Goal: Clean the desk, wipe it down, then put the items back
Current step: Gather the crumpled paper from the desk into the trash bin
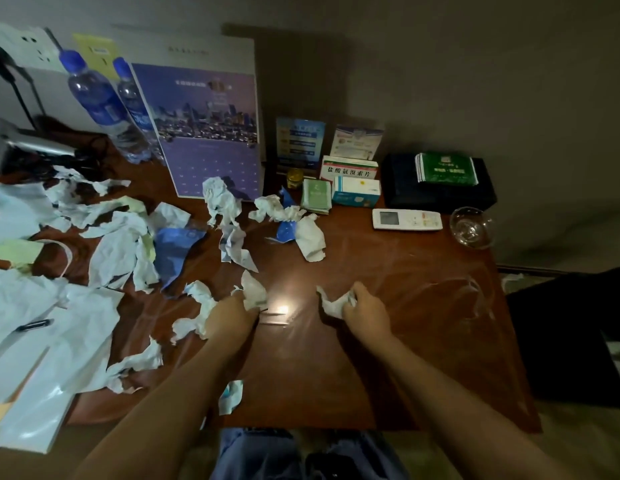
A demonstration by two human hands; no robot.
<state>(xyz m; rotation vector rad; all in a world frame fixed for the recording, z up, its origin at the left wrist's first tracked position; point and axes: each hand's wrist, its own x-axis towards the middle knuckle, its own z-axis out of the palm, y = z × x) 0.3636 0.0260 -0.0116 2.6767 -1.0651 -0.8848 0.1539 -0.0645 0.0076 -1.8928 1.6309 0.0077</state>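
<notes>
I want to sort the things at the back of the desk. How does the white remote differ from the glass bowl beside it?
The white remote is flat, long and opaque, with a small screen at one end; the glass bowl is round, hollow and see-through. The remote lies nearer the medicine boxes; the bowl stands closer to the desk edge. Both rest on the desk in front of the dark box.
</notes>
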